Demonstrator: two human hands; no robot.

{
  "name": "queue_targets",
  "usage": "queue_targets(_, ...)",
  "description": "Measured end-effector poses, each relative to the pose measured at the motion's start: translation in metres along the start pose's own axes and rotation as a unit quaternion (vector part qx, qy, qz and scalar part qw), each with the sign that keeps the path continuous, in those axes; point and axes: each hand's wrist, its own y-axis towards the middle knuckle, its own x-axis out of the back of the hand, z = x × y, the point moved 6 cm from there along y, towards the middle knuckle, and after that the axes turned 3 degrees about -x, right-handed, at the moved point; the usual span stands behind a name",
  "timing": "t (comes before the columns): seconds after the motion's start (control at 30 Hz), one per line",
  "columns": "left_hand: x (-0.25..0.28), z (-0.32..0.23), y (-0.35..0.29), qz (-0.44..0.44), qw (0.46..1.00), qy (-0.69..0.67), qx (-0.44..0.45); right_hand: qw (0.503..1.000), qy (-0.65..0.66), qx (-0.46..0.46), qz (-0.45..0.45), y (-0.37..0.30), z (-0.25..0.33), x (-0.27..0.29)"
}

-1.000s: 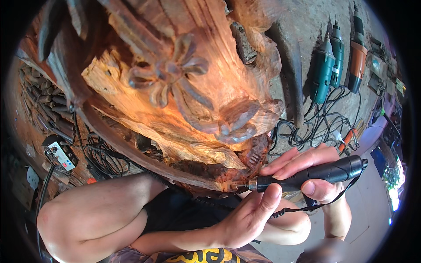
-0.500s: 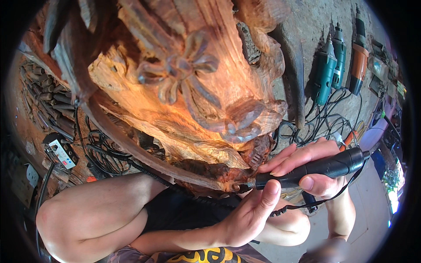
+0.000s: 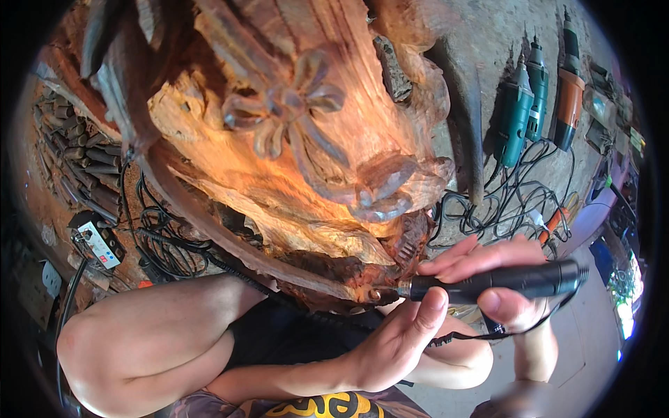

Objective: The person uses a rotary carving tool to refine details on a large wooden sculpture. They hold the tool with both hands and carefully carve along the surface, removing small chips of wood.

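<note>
A black rotary carving handpiece (image 3: 498, 281) lies nearly level, its tip at the lower edge of a large reddish-brown wood carving (image 3: 327, 139) with a raised flower. My right hand (image 3: 512, 299) is closed round the handpiece, fingers stretched along the top and thumb against its near side. Below the front end is my left hand (image 3: 390, 352), its thumb pressed up against the handpiece; its other fingers are hidden. The short metal bit (image 3: 394, 291) points left at a curved wooden rim (image 3: 279, 268). Whether it touches the wood I cannot tell.
Two green power tools (image 3: 514, 122) and an orange-black one (image 3: 570, 104) lie at the right above tangled black cables (image 3: 498, 202). A control box (image 3: 97, 240) and many wooden-looking sticks (image 3: 83, 153) are at the left. My bent leg (image 3: 153, 341) borders the carving.
The handpiece has shifted slightly right, and its rear end has dipped toward me. My right hand has moved with it. The carving has moved very slightly; my left hand is almost unchanged.
</note>
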Motion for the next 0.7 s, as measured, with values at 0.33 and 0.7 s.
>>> queue_targets(0.33,0.005,-0.001,-0.019,0.057,0.993,-0.023,-0.097,0.94,-0.253,0.12,-0.193,-0.064,0.003,-0.058)
queue_targets(0.7,0.008,0.0,-0.018,0.016,0.996,0.021,-0.081,0.96,-0.196,0.123,-0.159,-0.049,0.002,-0.047)
